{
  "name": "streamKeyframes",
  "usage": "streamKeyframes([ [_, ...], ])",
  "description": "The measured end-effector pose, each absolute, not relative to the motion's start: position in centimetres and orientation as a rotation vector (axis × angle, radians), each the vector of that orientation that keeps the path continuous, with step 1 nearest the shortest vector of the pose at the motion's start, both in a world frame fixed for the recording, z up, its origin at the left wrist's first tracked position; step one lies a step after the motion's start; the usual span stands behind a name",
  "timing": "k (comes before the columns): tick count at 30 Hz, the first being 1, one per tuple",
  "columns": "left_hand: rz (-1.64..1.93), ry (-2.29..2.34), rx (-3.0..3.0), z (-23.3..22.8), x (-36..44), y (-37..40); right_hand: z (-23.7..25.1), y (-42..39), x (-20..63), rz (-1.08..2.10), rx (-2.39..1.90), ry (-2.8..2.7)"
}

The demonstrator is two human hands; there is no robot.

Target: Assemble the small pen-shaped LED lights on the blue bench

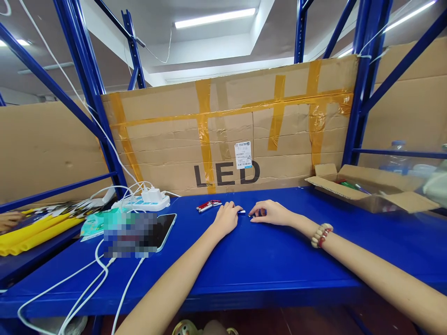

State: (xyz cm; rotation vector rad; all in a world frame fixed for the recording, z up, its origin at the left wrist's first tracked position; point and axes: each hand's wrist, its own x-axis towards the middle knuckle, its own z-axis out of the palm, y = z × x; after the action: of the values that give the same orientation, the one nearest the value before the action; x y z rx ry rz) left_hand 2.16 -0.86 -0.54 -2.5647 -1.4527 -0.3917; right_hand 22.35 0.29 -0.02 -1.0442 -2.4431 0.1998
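Observation:
My left hand (226,217) rests low over the blue tabletop, its fingers closed on a slim pen-like thing (241,211) whose whitish end sticks out to the right. Most of that thing is hidden under the fingers. Just right of it, my right hand (271,212) pinches a small dark piece (251,216) between thumb and fingertips. A narrow gap separates the two. Beyond my left hand lie several red and silver pen-like items (208,205) in a small heap.
An open cardboard box (363,193) with coloured slim items stands at the right. On the left are a phone (165,230), a white power strip (159,201), cables and a green packet (96,222). A tall cardboard sheet (167,149) closes the back. Another person's hand (10,221) shows far left.

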Motion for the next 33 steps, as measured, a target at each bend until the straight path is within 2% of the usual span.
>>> streamKeyframes([
  [12, -0.449, -1.426, -2.563, -0.8, 2.1, -0.7, -1.3, 2.0, 22.6, 0.283, -0.897, -2.352],
  [20, -0.502, -1.507, -2.458, -0.8, 1.8, -0.5, -1.2, 1.6, 22.5, 0.202, -0.923, -2.361],
  [33, -0.556, -1.969, -1.953, -1.2, 0.3, 0.3, -0.9, 1.2, 22.3, 0.108, -1.047, -2.369],
])
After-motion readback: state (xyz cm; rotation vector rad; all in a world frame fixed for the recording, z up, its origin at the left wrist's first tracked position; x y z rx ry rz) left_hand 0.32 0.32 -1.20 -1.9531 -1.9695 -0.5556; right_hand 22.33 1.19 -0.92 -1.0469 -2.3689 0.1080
